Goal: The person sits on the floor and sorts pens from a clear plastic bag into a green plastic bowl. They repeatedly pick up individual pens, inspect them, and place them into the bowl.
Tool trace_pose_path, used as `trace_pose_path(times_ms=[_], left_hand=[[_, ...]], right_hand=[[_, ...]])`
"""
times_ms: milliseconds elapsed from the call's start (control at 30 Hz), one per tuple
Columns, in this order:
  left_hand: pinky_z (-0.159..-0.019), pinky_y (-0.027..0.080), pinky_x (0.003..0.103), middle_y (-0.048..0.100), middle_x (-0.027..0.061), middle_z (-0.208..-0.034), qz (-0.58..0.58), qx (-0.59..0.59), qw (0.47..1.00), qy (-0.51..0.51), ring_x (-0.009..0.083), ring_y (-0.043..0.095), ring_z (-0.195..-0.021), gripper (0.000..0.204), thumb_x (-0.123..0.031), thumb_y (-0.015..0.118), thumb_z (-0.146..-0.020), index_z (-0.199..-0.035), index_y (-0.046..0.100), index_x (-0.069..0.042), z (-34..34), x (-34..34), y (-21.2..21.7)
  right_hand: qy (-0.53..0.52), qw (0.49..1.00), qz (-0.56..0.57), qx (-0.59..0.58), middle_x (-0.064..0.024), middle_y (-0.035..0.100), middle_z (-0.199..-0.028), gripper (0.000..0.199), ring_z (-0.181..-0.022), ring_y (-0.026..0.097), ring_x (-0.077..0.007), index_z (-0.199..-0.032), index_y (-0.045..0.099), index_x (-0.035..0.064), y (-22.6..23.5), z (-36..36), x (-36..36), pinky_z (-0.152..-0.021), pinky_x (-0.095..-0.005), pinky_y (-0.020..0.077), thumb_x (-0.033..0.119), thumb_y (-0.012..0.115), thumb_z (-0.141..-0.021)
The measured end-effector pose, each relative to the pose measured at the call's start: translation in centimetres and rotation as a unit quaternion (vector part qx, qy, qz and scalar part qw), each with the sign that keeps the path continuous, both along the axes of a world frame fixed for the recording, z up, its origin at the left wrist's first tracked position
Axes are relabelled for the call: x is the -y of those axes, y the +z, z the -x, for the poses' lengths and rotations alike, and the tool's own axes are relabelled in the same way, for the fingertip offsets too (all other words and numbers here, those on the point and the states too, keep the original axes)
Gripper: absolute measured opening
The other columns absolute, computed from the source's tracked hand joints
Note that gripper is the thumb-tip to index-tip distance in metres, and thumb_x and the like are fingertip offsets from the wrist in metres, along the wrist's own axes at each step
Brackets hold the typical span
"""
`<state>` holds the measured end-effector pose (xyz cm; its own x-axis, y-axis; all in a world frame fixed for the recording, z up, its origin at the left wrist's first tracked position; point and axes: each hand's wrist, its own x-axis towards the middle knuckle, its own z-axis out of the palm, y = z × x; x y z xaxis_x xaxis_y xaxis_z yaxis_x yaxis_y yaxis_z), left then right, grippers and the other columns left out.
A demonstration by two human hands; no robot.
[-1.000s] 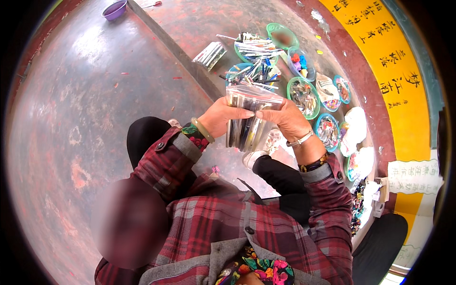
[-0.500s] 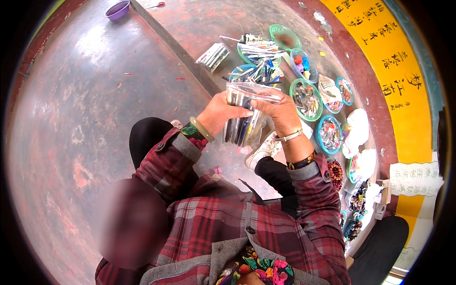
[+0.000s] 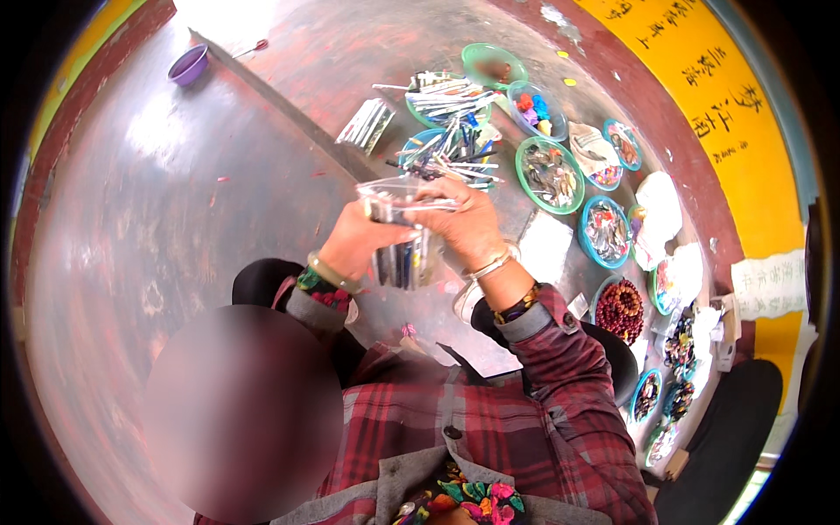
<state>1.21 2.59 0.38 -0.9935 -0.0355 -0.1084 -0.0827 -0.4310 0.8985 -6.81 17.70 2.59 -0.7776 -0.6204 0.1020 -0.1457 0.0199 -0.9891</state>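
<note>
A clear zip plastic bag (image 3: 408, 269) packed with pens hangs upright between my two hands over the floor. My left hand (image 3: 352, 238) is closed around the bag's left side, thumb across its front. My right hand (image 3: 465, 222) grips the bag's upper right edge, its fingertips partly hidden at the bag's mouth. Just beyond the hands stands a blue basket of loose pens (image 3: 451, 156), and behind it a green basket of pale pens (image 3: 446, 98). A bundle of white pens (image 3: 366, 125) lies on the floor to the left of these.
Along the right stand a green basket of small packets (image 3: 549, 175), a blue basket of wrapped pieces (image 3: 605, 233) and a bowl of dark red beads (image 3: 619, 311). A purple basin (image 3: 188, 66) sits far left beside a strip in the floor. Another person's dark-clad leg (image 3: 731, 442) shows lower right.
The whole view has shifted, so the baskets appear farther left. My hands and the bag sit lower and more to the left in the picture. Both hands still hold the bag.
</note>
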Motion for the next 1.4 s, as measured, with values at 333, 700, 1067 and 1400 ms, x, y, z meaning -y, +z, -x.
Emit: trace_pose_path(times_ms=[333,700,1067,1400], left_hand=[[-0.076,0.048,0.027,0.064,0.0067,-0.093,0.021,-0.087,0.993,0.070,0.0135,0.060,-0.085,0.036,0.009,0.065,-0.068,-0.103,0.059,0.003,-1.3,1.5,2.0],[-0.080,0.049,0.032,0.062,0.0115,-0.096,-0.128,-0.150,0.969,0.148,0.0208,0.060,-0.090,0.039,0.010,0.067,-0.064,-0.100,0.053,0.001,-0.1,1.7,-0.4],[-0.079,0.047,0.030,0.064,0.0096,-0.096,-0.129,-0.103,0.979,0.121,0.0180,0.061,-0.088,0.036,0.012,0.061,-0.067,-0.102,0.058,0.003,1.3,1.1,-0.3],[-0.082,0.046,0.030,0.063,0.0082,-0.102,-0.113,-0.101,0.983,0.100,0.0172,0.060,-0.092,0.040,0.007,0.063,-0.071,-0.110,0.056,0.002,1.3,1.2,0.0]], right_hand=[[0.190,0.968,0.144,0.072,-0.0024,0.059,-0.107,0.041,-0.094,0.055,-0.0113,-0.114,0.057,0.0046,1.2,3.9,-1.9,-0.082,-0.0264,0.0451,0.009,0.070,-0.075],[-0.163,0.930,-0.327,0.037,-0.0072,0.067,-0.082,0.031,-0.077,0.063,-0.0168,-0.095,0.066,0.0057,-20.1,14.9,-9.6,-0.069,-0.0295,0.0485,0.026,0.068,-0.073],[-0.150,0.766,-0.607,-0.149,-0.0134,0.063,-0.102,0.033,-0.096,0.058,-0.0306,-0.096,0.066,0.0112,-20.8,13.5,-3.5,-0.082,-0.0397,0.0474,0.036,0.063,-0.075],[-0.258,0.861,-0.425,-0.111,-0.0140,0.064,-0.098,0.030,-0.086,0.063,-0.0290,-0.092,0.067,0.0102,-20.3,12.4,-6.5,-0.076,-0.0377,0.0493,0.033,0.064,-0.073]])
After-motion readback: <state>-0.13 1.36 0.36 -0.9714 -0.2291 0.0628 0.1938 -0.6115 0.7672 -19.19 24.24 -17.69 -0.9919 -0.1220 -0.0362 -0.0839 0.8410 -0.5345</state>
